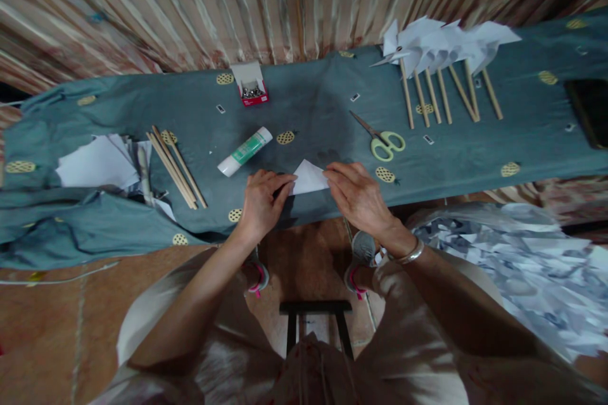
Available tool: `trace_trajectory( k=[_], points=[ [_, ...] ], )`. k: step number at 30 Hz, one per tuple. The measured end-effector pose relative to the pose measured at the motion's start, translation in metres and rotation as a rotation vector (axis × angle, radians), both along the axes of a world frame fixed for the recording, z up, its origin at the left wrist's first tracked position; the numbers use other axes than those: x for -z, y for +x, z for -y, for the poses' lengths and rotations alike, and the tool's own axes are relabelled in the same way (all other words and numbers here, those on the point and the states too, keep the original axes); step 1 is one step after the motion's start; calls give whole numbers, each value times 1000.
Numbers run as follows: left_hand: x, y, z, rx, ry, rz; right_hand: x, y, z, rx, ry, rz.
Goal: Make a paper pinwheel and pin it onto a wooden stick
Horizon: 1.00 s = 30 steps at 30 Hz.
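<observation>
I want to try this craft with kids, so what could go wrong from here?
1. The folded paper, held by the left hand and right hand, lies on a wrinkled cloth near the table's front edge; the crease may come out crooked.
2. The scissors lie just beyond the right hand; a careless reach could meet the blades.
3. The open box of small metal pieces could be knocked and spill.

one folded white paper point(308, 178) near the middle. one glue stick point(244, 152), one pair of scissors point(377, 135), one open box of pins point(251, 90). about seven pinwheels point(437, 44) on sticks far right; four or five loose sticks point(178, 168) at the left, too bunched to count surely. one heap of white sheets point(97, 163) beside them.
</observation>
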State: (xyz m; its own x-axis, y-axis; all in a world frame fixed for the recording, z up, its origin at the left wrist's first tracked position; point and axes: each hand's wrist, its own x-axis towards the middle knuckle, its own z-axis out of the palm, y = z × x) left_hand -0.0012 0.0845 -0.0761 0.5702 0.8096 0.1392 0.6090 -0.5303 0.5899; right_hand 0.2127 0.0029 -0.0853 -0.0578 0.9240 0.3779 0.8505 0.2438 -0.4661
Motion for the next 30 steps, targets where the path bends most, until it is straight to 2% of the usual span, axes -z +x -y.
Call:
trace_trajectory(
  k=[17,26,30],
  points=[
    [0,1,-2,27,45,-37,1,-1,0,6,8,22],
    [-3,2,-4,32,30,-60,-3,-5,1,30,-11,129],
    [-3,2,-5,41,29,-61,-5,-10,0,-3,-29,167]
  ],
)
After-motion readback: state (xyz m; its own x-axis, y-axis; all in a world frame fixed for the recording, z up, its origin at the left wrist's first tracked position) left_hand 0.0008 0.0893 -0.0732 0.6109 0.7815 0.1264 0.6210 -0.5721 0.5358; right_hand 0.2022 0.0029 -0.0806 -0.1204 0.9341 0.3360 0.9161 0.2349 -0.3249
